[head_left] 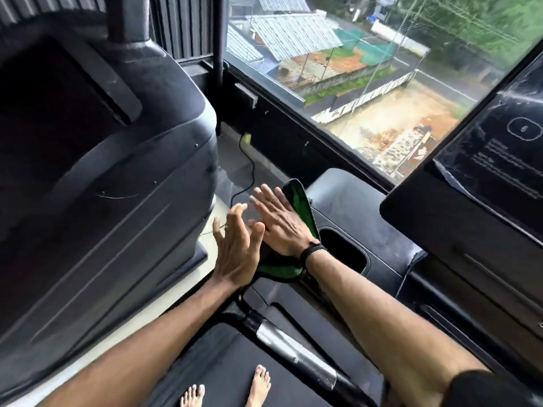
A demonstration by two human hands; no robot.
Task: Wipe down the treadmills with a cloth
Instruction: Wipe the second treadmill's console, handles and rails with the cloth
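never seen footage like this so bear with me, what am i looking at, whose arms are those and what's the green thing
The one picture comes from a camera worn on a person's head, looking down, so the arms are that person's own. They stand barefoot on a treadmill belt. The right hand presses a green and black cloth flat on the side of the treadmill's console. The left hand is open beside it, holding nothing. On the right is the dark screen; on the left, a neighbouring treadmill. Beyond is a window.
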